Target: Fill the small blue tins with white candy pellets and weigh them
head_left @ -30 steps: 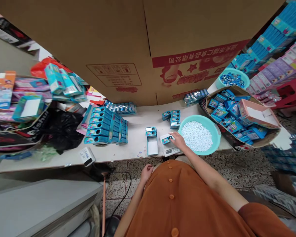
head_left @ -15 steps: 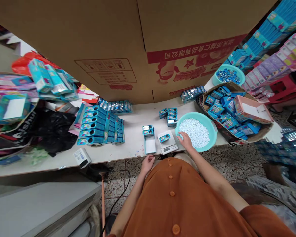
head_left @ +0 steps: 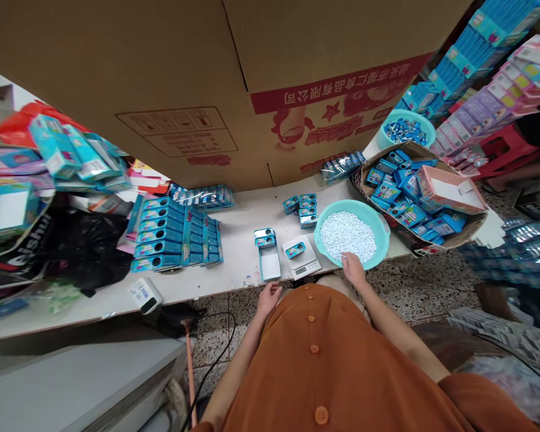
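Packing corner, walled at the back by a huge cardboard carton. Below it, a long white table crowded with goods. At right, an open brown box heaped with blue packs; at left, stacked blue tins. Near the front edge, a teal basin of white pellets, beside a small scale carrying one blue tin. Right hand at the basin's near rim, fingers curled among the pellets. Left hand loosely curled, resting at the lap, holding nothing.
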`<state>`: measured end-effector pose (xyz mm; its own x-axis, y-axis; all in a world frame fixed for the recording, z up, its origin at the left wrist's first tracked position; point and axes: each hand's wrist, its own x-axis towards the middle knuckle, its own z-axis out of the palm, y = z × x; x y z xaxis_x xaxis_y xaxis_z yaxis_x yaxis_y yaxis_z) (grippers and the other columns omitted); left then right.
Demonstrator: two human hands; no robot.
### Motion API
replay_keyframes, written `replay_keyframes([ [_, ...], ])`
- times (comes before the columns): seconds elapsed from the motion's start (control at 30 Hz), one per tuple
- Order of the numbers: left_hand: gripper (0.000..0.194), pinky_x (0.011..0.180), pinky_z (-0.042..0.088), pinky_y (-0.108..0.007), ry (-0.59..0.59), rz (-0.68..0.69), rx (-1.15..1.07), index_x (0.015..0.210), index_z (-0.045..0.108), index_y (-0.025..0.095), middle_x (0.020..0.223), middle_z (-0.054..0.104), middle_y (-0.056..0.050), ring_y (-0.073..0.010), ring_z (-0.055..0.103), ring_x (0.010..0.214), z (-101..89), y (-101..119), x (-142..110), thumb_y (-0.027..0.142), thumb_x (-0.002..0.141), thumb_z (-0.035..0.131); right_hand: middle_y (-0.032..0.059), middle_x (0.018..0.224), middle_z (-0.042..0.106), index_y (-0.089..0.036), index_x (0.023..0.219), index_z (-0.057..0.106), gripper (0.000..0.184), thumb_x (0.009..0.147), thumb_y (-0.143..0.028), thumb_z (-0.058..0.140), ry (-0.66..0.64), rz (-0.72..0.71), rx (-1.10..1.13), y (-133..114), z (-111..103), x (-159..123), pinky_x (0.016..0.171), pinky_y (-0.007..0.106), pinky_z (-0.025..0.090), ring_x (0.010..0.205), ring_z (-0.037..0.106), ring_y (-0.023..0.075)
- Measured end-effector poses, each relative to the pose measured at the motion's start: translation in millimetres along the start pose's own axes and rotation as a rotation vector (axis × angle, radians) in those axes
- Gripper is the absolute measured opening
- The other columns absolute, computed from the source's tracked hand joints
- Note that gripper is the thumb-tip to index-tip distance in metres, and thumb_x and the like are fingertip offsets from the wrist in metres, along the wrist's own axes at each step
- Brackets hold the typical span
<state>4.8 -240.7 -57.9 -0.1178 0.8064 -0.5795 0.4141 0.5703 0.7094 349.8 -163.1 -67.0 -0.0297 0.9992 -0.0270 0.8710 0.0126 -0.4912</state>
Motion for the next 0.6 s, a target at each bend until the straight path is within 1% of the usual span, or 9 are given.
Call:
replay_keyframes([
  [0.07, 0.024, 0.080, 0.050, -0.035, 0.043, 0.083, 0.047, 0.091, 0.059, 0.016, 0.087, 0.067, -0.007, -0.0195, 0.063, 0.083, -2.6, 8, 3, 0.034, 0.077, 0.052, 0.0125, 0.104, 0.064, -0.014, 0.107, 0.060, 0.037, 0.090, -0.033, 0.033, -0.001, -0.020, 0.013, 0, -2, -4, 0.092, 0.040, 0.043, 0.102, 0.054, 0.0240],
  [0.13, 0.023, 0.084, 0.048, -0.037, 0.136, 0.206, 0.143, 0.093, 0.059, 0.017, 0.090, 0.066, -0.008, -0.0205, 0.061, 0.088, -5.8, 23, 9, 0.034, 0.081, 0.048, 0.0124, 0.105, 0.063, -0.015, 0.107, 0.060, 0.037, 0.089, -0.038, 0.038, -0.009, -0.046, 0.037, 0, -3, -7, 0.093, 0.040, 0.043, 0.103, 0.054, 0.0244],
  [0.23, 0.027, 0.093, 0.043, -0.041, 0.305, 0.411, 0.343, 0.103, 0.056, 0.017, 0.102, 0.062, -0.010, -0.0238, 0.054, 0.102, -5.4, 56, 23, 0.034, 0.084, 0.048, 0.0124, 0.107, 0.063, -0.016, 0.109, 0.059, 0.041, 0.084, -0.047, 0.048, -0.015, -0.070, 0.071, 2, -5, -8, 0.093, 0.040, 0.043, 0.104, 0.054, 0.0252],
  [0.3, 0.038, 0.098, 0.038, -0.041, 0.343, 0.527, 0.457, 0.116, 0.050, 0.016, 0.114, 0.056, -0.013, -0.0255, 0.047, 0.112, 1.7, 81, 34, 0.037, 0.083, 0.051, 0.0124, 0.107, 0.063, -0.016, 0.109, 0.059, 0.045, 0.080, -0.050, 0.052, -0.024, -0.076, 0.084, 3, -6, -8, 0.093, 0.041, 0.044, 0.103, 0.055, 0.0259],
  [0.37, 0.055, 0.102, 0.034, -0.041, 0.310, 0.593, 0.551, 0.126, 0.041, 0.014, 0.125, 0.049, -0.014, -0.0269, 0.040, 0.120, 13.5, 101, 45, 0.040, 0.080, 0.056, 0.0121, 0.106, 0.063, -0.017, 0.108, 0.060, 0.047, 0.077, -0.052, 0.055, -0.030, -0.087, 0.086, 3, -6, -8, 0.091, 0.042, 0.045, 0.102, 0.055, 0.0265],
  [0.43, 0.064, 0.101, 0.033, -0.040, 0.240, 0.585, 0.639, 0.129, 0.036, 0.013, 0.128, 0.046, -0.015, -0.0279, 0.039, 0.121, 26.4, 117, 56, 0.041, 0.077, 0.060, 0.0122, 0.104, 0.064, -0.017, 0.107, 0.060, 0.047, 0.077, -0.053, 0.055, -0.028, -0.102, 0.082, 3, -6, -8, 0.090, 0.043, 0.045, 0.101, 0.056, 0.0269],
  [0.47, 0.062, 0.099, 0.034, -0.040, 0.199, 0.560, 0.681, 0.128, 0.037, 0.013, 0.125, 0.048, -0.015, -0.0277, 0.041, 0.118, 31.8, 123, 60, 0.039, 0.077, 0.061, 0.0125, 0.103, 0.064, -0.017, 0.107, 0.061, 0.047, 0.077, -0.053, 0.055, -0.024, -0.110, 0.079, 3, -6, -8, 0.090, 0.043, 0.045, 0.100, 0.056, 0.0270],
  [0.53, 0.047, 0.093, 0.037, -0.038, 0.122, 0.500, 0.756, 0.121, 0.043, 0.014, 0.116, 0.054, -0.012, -0.0260, 0.047, 0.109, 38.0, 132, 66, 0.030, 0.079, 0.058, 0.0133, 0.101, 0.065, -0.016, 0.105, 0.061, 0.047, 0.077, -0.053, 0.055, -0.020, -0.120, 0.071, 3, -5, -7, 0.089, 0.043, 0.046, 0.098, 0.057, 0.0272],
  [0.6, 0.032, 0.088, 0.038, -0.037, 0.065, 0.467, 0.806, 0.111, 0.049, 0.016, 0.108, 0.057, -0.010, -0.0243, 0.050, 0.103, 36.3, 137, 67, 0.021, 0.080, 0.054, 0.0136, 0.101, 0.065, -0.016, 0.104, 0.062, 0.047, 0.077, -0.053, 0.054, -0.021, -0.121, 0.061, 3, -4, -6, 0.088, 0.043, 0.046, 0.097, 0.058, 0.0272],
])
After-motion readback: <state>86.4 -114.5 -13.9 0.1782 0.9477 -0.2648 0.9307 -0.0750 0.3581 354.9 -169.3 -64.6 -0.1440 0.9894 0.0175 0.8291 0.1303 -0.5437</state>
